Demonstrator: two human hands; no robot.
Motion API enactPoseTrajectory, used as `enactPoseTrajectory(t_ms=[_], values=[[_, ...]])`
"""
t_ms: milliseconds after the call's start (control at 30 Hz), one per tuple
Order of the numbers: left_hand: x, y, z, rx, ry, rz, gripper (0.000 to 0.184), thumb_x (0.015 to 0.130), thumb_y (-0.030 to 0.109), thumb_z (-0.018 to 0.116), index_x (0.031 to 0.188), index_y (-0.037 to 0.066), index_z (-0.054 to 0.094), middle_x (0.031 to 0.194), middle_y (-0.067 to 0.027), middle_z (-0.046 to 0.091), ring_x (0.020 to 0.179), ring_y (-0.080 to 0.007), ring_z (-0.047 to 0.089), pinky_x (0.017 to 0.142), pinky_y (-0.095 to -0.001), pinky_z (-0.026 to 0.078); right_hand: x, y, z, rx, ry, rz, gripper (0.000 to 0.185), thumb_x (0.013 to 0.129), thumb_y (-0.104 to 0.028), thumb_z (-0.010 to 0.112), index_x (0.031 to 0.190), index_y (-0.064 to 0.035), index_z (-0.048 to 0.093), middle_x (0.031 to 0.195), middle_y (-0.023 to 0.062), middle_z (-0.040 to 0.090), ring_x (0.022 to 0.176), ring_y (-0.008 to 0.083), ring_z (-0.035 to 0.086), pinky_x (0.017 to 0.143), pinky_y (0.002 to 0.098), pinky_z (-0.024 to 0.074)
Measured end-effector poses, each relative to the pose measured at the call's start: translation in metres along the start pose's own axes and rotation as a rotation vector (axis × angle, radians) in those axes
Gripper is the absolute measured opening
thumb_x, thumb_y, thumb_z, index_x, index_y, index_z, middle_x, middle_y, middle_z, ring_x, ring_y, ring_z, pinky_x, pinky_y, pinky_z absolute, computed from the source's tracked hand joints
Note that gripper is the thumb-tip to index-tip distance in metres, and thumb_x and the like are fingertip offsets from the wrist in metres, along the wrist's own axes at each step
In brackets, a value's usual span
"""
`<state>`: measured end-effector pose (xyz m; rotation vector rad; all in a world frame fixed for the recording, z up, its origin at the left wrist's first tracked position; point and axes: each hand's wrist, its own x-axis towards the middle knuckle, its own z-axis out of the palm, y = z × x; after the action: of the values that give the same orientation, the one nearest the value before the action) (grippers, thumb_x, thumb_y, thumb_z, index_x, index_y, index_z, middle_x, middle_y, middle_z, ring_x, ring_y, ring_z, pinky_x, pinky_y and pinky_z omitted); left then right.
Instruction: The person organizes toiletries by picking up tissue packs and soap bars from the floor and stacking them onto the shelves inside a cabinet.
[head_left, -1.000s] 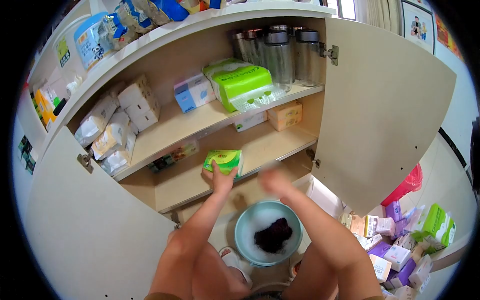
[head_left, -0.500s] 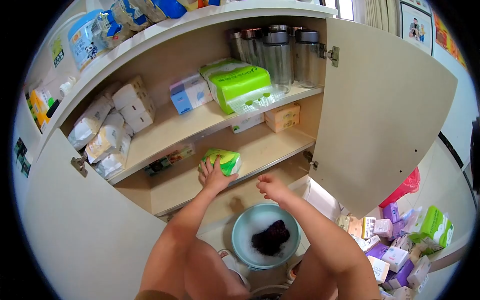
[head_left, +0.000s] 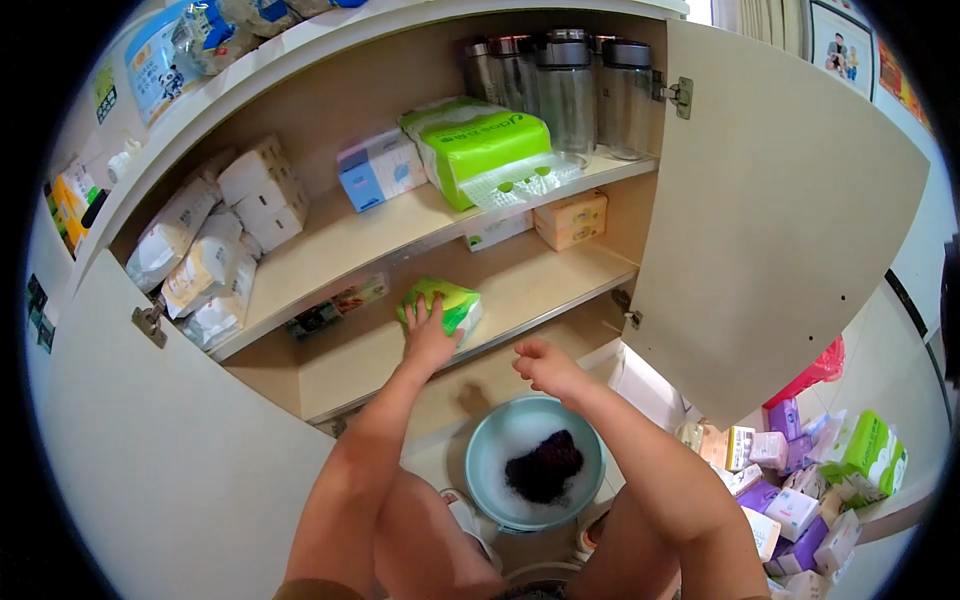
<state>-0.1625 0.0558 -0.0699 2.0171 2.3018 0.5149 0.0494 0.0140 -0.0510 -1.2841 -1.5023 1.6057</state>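
Note:
My left hand (head_left: 430, 335) lies on a green and white tissue pack (head_left: 457, 301) on the cabinet's lower shelf (head_left: 550, 280), its fingers over the pack's top and near side. Out in front of that shelf, my right hand (head_left: 545, 366) hangs in the air with its fingers curled in, and I see nothing in them. Below it on the floor is a light blue basin (head_left: 476, 470) of soapy water with a dark wet cloth (head_left: 545, 468) in it.
Open cabinet doors flank me, left (head_left: 160, 460) and right (head_left: 790, 210). The upper shelf (head_left: 310, 255) carries white tissue packs (head_left: 205, 262), a large green pack (head_left: 480, 145) and glass bottles (head_left: 568, 100). Several tissue packs (head_left: 795, 510) lie piled at lower right, near a red bag (head_left: 815, 370).
The view has shifted slightly. My left hand is still on the green tissue pack, which has turned a little, and my right hand stays curled above the basin.

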Motion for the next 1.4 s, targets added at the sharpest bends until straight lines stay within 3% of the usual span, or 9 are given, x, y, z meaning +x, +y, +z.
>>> enactPoseTrajectory(t_ms=[100,300,367,400,467,833,1100,1200,1400], values=[[0.008,-0.011,0.001,-0.054,-0.006,0.061,0.061,0.072,0.021,0.055,0.125,0.008,0.028,0.131,-0.0153,0.022,0.121,-0.0382,0.015,0.099,-0.0402,0.019,-0.003,-0.002,0.0,-0.012,-0.019,0.003,0.042,0.074,-0.017,0.052,0.11,0.0032,0.045,0.109,0.0163,0.049,0.101,0.0239,0.046,0.084,0.0299,0.0362],[0.023,-0.034,0.004,-0.084,0.004,0.007,0.054,0.074,0.013,0.051,0.124,0.008,0.031,0.13,-0.0083,0.028,0.116,-0.0329,0.028,0.097,-0.0344,0.026,0.001,0.004,-0.002,-0.065,-0.041,-0.012,0.042,0.075,-0.019,0.052,0.11,0.0038,0.044,0.11,0.0166,0.048,0.103,0.0245,0.046,0.086,0.0305,0.0355],[0.019,-0.016,-0.012,-0.002,-0.011,-0.033,0.053,0.074,0.011,0.05,0.124,0.009,0.031,0.129,-0.0097,0.028,0.115,-0.0325,0.029,0.096,-0.0344,0.027,0.006,0.011,-0.002,-0.152,-0.057,-0.046,0.045,0.076,-0.022,0.051,0.114,0.0002,0.042,0.097,0.0085,0.052,0.079,0.0143,0.049,0.065,0.0265,0.0412],[0.018,-0.009,-0.017,0.081,-0.025,-0.074,0.052,0.074,0.01,0.049,0.123,0.009,0.032,0.129,-0.011,0.029,0.115,-0.0321,0.03,0.095,-0.0345,0.028,0.005,0.009,-0.002,-0.152,-0.056,-0.045,0.045,0.076,-0.022,0.051,0.114,0.0002,0.042,0.097,0.0085,0.052,0.079,0.0143,0.049,0.065,0.0265,0.0412],[0.03,-0.01,-0.006,0.128,0.005,-0.028,0.052,0.074,0.011,0.049,0.124,0.011,0.032,0.128,-0.0125,0.029,0.115,-0.0318,0.03,0.094,-0.0358,0.028,0.001,0.003,0.001,-0.112,-0.062,-0.01,0.043,0.074,-0.02,0.052,0.109,0.0035,0.045,0.108,0.0182,0.049,0.102,0.0258,0.047,0.086,0.0304,0.0356],[0.084,-0.047,0.03,0.313,0.173,0.139,0.052,0.076,0.015,0.047,0.125,0.021,0.031,0.127,-0.0129,0.029,0.118,-0.0275,0.027,0.097,-0.0413,0.021,0.004,0.003,0.013,-0.254,-0.066,-0.065,0.045,0.071,-0.021,0.052,0.107,0.004,0.046,0.108,0.0203,0.049,0.101,0.0285,0.047,0.086,0.0319,0.036],[0.109,-0.068,0.044,0.384,0.279,-0.027,0.04,0.081,0.018,0.035,0.12,0.024,0.036,0.116,-0.0097,0.041,0.112,-0.0255,0.033,0.096,-0.0422,0.022,0.006,0.008,0.018,-0.27,-0.097,-0.041,0.044,0.071,-0.022,0.052,0.107,0.004,0.046,0.105,0.0208,0.05,0.1,0.0294,0.048,0.086,0.0321,0.0367],[0.107,-0.069,0.041,0.433,0.361,0.03,0.039,0.082,0.018,0.032,0.12,0.023,0.035,0.115,-0.0095,0.041,0.111,-0.0243,0.034,0.096,-0.0422,0.021,0.008,0.01,0.016,-0.319,-0.146,-0.002,0.043,0.076,-0.023,0.051,0.112,-0.0015,0.044,0.112,0.0149,0.047,0.103,0.0248,0.045,0.085,0.0307,0.0363],[0.099,-0.048,0.022,0.402,0.127,-0.166,0.039,0.083,0.018,0.029,0.121,0.021,0.035,0.125,-0.0054,0.034,0.116,-0.021,0.029,0.097,-0.0423,0.018,0.002,0.004,0.016,-0.32,-0.152,-0.022,0.042,0.076,-0.023,0.051,0.112,-0.0014,0.045,0.113,0.0148,0.047,0.103,0.0251,0.046,0.086,0.0308,0.0361]])
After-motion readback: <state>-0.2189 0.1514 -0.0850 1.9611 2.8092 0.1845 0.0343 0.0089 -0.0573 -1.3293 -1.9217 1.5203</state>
